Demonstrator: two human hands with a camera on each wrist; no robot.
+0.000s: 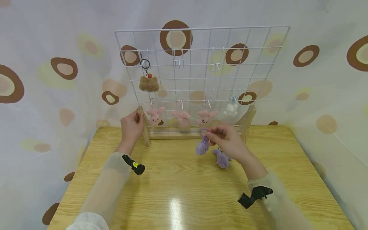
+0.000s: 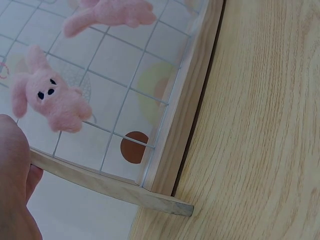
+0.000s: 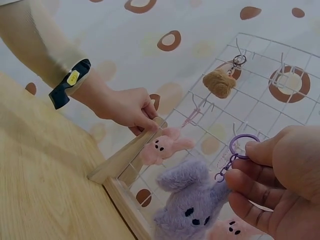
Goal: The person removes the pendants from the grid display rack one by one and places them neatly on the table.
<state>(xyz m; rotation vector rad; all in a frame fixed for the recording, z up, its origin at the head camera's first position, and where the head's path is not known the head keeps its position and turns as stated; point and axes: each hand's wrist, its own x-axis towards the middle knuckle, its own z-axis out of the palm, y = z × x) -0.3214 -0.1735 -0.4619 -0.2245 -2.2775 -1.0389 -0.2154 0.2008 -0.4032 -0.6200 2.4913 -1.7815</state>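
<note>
My left hand grips the top of the wooden side post at the left of a white wire grid rack. In the left wrist view that post runs from the hand down to the tabletop. Between thumb and fingers, my right hand pinches the purple ring of a purple bunny plush keychain. The bunny dangles by a short purple chain, its dark eyes showing in the right wrist view. A second purple plush keychain lies on the table just below the right hand.
Along the rack's lower row hang pink bunny plushes and a white plush at the right. A brown plush keychain hangs upper left. Bare hooks stick out in the upper row. The wooden table meets a patterned backdrop.
</note>
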